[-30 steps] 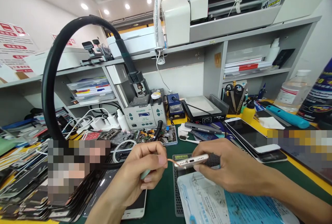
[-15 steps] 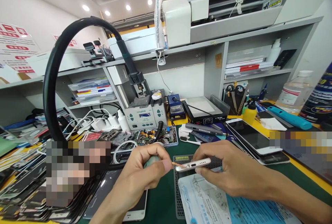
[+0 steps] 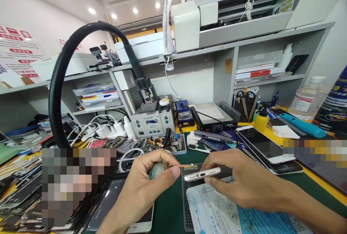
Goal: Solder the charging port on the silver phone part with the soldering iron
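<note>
My right hand [image 3: 235,178] is closed on a phone [image 3: 202,174], white or light in colour, whose bottom edge with charging port and speaker holes faces me. Between thumb and forefinger, my left hand [image 3: 154,183] pinches a cotton swab [image 3: 185,166], a thin brown stick with a small white tip. That tip is just above the phone's edge, apart from it. A pale green rounded object [image 3: 156,170] also sits inside my left hand, mostly hidden by the fingers. Below the phone lie a printed blue-and-white sheet [image 3: 217,205] and a dark perforated mat [image 3: 187,212].
Stacked phones [image 3: 260,143] lie to the right. Behind the hands stand a tray of small parts [image 3: 179,143], a hot air station [image 3: 151,123] and a toothbrush [image 3: 199,148]. A black hose [image 3: 54,100] arches on the left above piled phone parts [image 3: 24,205].
The swab tip has lifted off the phone's bottom edge and moved up. My right hand keeps the phone nearly in place. The view has shifted slightly.
</note>
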Demonstrator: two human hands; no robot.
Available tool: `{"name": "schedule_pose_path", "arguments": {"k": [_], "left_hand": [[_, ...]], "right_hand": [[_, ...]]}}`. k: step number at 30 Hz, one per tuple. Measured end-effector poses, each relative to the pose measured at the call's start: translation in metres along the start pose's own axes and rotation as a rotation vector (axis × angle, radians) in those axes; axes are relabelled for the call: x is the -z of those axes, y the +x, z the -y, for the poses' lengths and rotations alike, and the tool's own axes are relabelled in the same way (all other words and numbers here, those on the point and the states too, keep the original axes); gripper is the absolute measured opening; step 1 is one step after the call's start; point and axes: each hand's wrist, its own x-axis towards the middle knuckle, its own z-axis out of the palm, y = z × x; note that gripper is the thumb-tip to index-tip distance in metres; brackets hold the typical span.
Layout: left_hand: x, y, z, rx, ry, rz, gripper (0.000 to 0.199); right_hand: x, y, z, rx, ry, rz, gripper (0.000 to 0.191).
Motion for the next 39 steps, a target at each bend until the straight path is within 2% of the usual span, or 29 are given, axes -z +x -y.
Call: {"name": "schedule_pose_path", "arguments": {"k": [6, 11, 28, 39], "left_hand": [[-0.0060, -0.0017, -0.0036, -0.077, 0.049, -0.098, 0.029], [-0.0043, -0.0026, 0.0017, -0.092, 0.036, -0.062, 0.030], [-0.0047, -0.0010, 0.0017, -0.093, 0.017, -0.091, 0.026], [-0.0047, -0.0009, 0.0027, -0.025, -0.024, -0.072, 0.030]], "right_hand": [[-0.0004, 0.0012, 0.0005, 0.008, -0.009, -0.007, 0.011], [-0.0011, 0.0005, 0.0009, 0.008, -0.024, -0.024, 0.012], [-0.0013, 0.0005, 0.0009, -0.012, -0.058, -0.016, 0.013], [-0.0014, 0.0004, 0.0010, -0.027, -0.046, -0.017, 0.011]]}}
